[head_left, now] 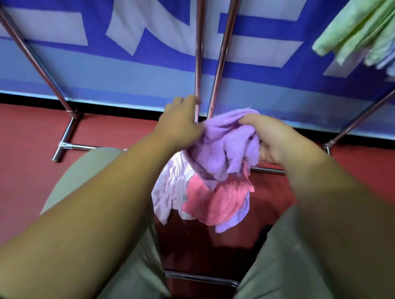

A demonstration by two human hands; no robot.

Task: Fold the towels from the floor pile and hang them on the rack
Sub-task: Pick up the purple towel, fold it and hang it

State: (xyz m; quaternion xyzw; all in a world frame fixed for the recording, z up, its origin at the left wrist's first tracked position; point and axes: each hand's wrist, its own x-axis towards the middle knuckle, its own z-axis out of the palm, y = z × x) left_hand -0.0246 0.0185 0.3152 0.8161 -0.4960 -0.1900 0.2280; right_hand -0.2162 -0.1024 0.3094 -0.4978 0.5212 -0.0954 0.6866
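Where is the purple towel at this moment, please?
In the head view, the purple towel is at centre, held bunched between the left hand and right hand, above the floor pile.

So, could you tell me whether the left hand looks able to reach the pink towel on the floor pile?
Probably yes: the pink towel lies uncovered just below the left hand, but that hand is gripping the purple towel, so it would have to let go first.

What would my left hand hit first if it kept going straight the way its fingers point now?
Most likely the upright metal rack pole: the left hand points up and away, its fingertips already at or beside that pole. Depth is unclear, so it may pass beside the pole and meet the blue banner.
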